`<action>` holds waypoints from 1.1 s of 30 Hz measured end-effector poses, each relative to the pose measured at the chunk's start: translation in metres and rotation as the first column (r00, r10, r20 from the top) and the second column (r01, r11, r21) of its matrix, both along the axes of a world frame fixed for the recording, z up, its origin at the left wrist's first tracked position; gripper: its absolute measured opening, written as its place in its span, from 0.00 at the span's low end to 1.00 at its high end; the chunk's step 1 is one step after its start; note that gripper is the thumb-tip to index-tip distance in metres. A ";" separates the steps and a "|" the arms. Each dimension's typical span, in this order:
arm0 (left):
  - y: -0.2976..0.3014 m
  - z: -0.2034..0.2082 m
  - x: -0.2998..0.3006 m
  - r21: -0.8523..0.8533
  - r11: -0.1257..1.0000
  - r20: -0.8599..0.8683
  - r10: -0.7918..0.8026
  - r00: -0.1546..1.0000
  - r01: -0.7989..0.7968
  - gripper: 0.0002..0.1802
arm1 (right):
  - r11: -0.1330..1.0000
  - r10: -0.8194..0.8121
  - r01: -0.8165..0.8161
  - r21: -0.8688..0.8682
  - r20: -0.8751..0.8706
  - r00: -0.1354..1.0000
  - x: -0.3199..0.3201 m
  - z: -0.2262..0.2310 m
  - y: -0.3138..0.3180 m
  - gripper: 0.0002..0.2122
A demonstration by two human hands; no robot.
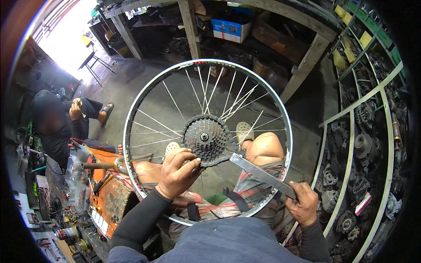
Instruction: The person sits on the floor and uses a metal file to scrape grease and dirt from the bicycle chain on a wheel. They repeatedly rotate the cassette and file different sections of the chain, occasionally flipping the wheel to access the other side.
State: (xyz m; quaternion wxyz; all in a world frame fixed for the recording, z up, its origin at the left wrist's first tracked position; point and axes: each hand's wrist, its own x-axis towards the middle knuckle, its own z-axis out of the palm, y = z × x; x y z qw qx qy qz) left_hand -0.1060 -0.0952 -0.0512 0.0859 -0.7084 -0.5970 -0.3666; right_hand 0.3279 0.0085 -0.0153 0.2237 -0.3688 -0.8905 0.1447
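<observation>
A bicycle wheel [287,127] with a black and white rim rests across my lap, its sprocket cassette [199,142] facing up. Around the cassette's edge lies a length of chain [206,117], which joins the flat metal bar of a chain whip [263,176] at the lower right. My right hand [303,204] is closed around the far end of that bar. At the cassette's lower left, my left hand [177,173] pinches the chain between thumb and fingers; the fingertips partly hide the grip.
To my left is an orange, worn metal stand [114,197] with hand tools on it. Another person [52,122] sits beyond it. Shelves of metal parts [362,144] line the right side. A wooden bench [190,26] with a blue and white box [230,30] stands ahead.
</observation>
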 end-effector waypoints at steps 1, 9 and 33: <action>0.000 -0.001 0.001 0.002 1.000 -0.002 0.015 1.000 -0.015 0.23 | 1.000 0.009 -0.008 -0.030 0.022 1.000 0.002 0.001 -0.001 0.27; 0.008 0.005 -0.016 0.009 0.998 -0.058 -0.055 0.997 0.056 0.22 | 0.991 0.068 -0.064 -0.119 0.028 0.997 0.010 0.032 -0.041 0.21; 0.082 0.022 0.139 -0.480 0.778 -0.023 -0.473 0.881 0.406 0.09 | 0.991 0.086 -0.059 -0.120 0.236 0.968 0.016 0.015 -0.006 0.21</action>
